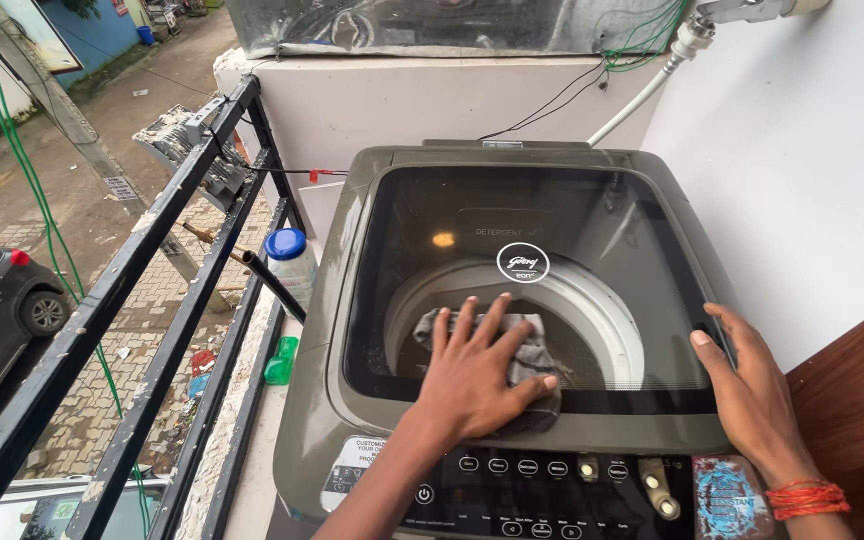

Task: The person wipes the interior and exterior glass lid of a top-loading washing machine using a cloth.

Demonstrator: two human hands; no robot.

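A grey cloth (527, 350) is pressed flat against the dark glass lid (552, 250) of a top-loading washing machine (332, 400) by the left hand (472, 375), whose fingers are spread wide over the cloth with the palm down, near the front edge of the lid. The cloth lies bunched under and just past the fingertips, touching the glass. The right hand (752, 385) is laid open on the right front corner of the lid, fingers together and nothing held; a red thread band (807, 497) is worn on its wrist. Through the glass the pale drum ring (602, 300) can be seen. The control panel (542, 485) with its row of buttons runs along the front, below both hands. Just to the left of the machine, a white bottle with a blue cap (290, 262) stands beside a black railing (152, 330), and a small green bottle (280, 360) lies on the ledge below it. A white hose (642, 95) runs up the wall behind the machine
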